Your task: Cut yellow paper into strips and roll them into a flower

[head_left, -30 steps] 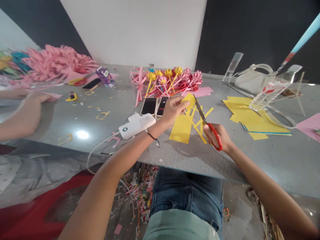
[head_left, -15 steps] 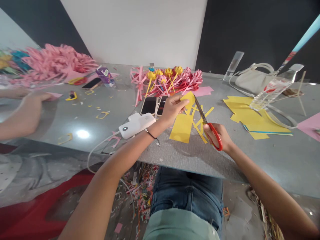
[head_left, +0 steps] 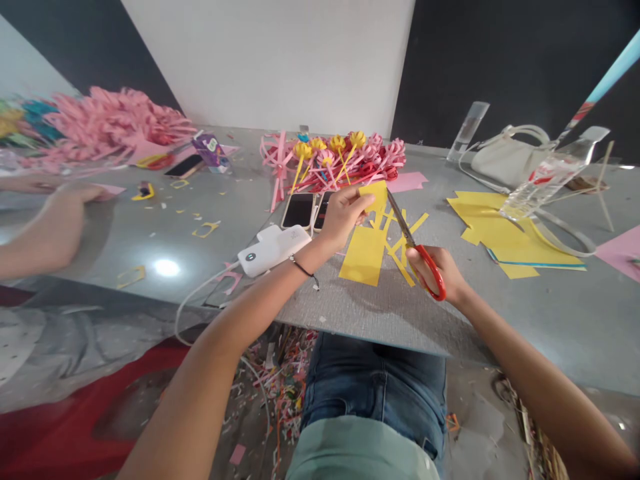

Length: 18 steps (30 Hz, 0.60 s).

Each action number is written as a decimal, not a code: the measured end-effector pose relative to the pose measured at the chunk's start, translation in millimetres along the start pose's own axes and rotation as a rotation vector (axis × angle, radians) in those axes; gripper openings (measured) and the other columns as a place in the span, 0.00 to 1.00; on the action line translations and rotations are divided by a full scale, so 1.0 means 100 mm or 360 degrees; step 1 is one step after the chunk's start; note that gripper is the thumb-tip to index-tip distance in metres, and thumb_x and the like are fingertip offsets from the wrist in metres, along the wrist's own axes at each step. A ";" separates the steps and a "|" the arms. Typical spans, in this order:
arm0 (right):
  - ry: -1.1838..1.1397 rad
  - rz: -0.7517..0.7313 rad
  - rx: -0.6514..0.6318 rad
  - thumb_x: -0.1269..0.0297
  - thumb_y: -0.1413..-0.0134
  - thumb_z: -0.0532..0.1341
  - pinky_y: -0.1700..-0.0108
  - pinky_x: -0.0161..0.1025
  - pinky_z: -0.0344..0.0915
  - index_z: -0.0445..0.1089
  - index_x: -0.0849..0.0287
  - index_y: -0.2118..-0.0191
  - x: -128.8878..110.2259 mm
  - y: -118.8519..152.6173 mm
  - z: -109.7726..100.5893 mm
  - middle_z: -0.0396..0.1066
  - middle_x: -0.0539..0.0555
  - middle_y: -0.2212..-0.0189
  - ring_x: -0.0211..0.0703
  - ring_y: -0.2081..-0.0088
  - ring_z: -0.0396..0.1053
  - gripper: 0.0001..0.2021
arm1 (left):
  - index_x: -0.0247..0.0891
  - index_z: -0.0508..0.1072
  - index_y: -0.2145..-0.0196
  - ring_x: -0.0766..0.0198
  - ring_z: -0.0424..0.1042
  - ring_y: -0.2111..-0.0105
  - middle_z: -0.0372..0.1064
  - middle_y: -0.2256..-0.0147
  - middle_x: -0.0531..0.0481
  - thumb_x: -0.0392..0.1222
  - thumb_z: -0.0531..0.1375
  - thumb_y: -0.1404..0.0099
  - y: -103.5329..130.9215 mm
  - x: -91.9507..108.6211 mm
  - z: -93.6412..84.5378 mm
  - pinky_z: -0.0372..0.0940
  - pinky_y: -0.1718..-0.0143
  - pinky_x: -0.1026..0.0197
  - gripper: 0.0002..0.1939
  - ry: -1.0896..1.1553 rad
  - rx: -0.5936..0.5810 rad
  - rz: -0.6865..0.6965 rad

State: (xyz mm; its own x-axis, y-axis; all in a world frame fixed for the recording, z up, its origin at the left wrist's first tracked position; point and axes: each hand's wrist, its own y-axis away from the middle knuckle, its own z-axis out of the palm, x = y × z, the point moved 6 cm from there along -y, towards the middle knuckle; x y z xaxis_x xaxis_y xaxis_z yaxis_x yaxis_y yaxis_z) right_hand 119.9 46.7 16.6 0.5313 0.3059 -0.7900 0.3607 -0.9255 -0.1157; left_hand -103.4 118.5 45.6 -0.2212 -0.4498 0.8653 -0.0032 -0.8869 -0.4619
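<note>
1. Yellow paper piece (head_left: 379, 193) – small, plain and straight-edged, held up with its right side just beside the scissors' tip.
2. Scissors (head_left: 405, 229) – red handle, slim dark metal blades that look nearly together, slanting forward and left; whether the tip touches the paper is unclear.

Free tabletop (head_left: 473, 263) separates scissors (head_left: 409, 237) from yellow sheets (head_left: 505, 233); a bottle (head_left: 550, 177) obstructs farther right.
</note>
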 end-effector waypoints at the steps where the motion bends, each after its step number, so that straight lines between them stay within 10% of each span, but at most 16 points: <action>1: 0.0000 0.0001 -0.0004 0.26 0.37 0.56 0.75 0.40 0.51 0.54 0.54 0.79 0.00 0.00 0.00 0.58 0.49 0.84 0.38 0.79 0.56 0.36 | 0.40 0.63 0.75 0.73 0.56 0.80 0.55 0.79 0.58 0.46 0.67 0.34 0.00 0.00 0.00 0.51 0.79 0.65 0.18 0.0012 -0.0004 0.0001; 18: -0.0036 -0.0016 -0.0064 0.30 0.33 0.54 0.73 0.40 0.62 0.57 0.54 0.78 0.02 0.00 0.03 0.64 0.50 0.84 0.41 0.80 0.68 0.34 | 0.38 0.74 0.67 0.73 0.69 0.78 0.75 0.71 0.52 0.51 0.71 0.34 0.03 -0.05 0.07 0.63 0.77 0.67 0.15 0.0128 -0.0132 -0.0241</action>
State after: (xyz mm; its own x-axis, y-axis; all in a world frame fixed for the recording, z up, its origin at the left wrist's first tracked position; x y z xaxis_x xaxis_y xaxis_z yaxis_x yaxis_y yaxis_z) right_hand 118.6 46.5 13.0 0.5104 0.3094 -0.8023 0.3965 -0.9126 -0.0997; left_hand -95.2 117.2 41.5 -0.2891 -0.2989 0.9095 -0.1224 -0.9307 -0.3447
